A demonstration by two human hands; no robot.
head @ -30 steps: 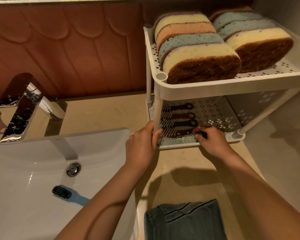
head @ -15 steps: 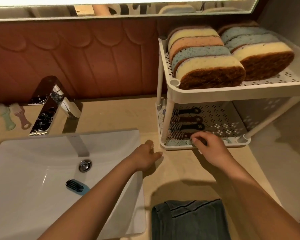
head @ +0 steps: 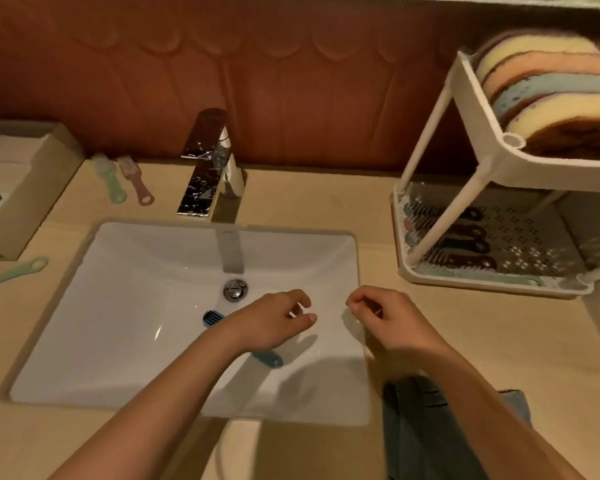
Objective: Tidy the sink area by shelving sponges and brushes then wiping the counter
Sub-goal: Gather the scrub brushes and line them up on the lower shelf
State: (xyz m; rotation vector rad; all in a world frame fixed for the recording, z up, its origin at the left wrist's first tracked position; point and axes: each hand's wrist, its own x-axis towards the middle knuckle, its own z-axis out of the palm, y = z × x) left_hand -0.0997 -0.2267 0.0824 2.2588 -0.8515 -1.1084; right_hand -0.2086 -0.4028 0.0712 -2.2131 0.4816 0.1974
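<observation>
White glazed sink (head: 118,341) lies beneath both hands. Left hand (head: 274,322): fingers loosely curled, a narrow gap to the thumb, holding nothing. Right hand (head: 394,323): likewise loosely curled, with nothing visible in it.

Blue brush (head: 212,317) rests on the basin floor on the wrist side of the left fingers and passes under that wrist. Its long axis runs diagonally: the bristle head points away toward the drain (head: 235,289), and the looped handle end points back toward the person.

Judged risks:
- The wrist hides the brush's middle, so a blind grip may slip on the glaze and send it drainward.
- Farther from the fingers, the green brush (head: 110,183), pink brush (head: 137,188) and second green brush (head: 14,271) wait on the counter (head: 309,202) and are easily overlooked.
- The cloth (head: 430,427) under the right forearm could be dragged off the edge.
</observation>
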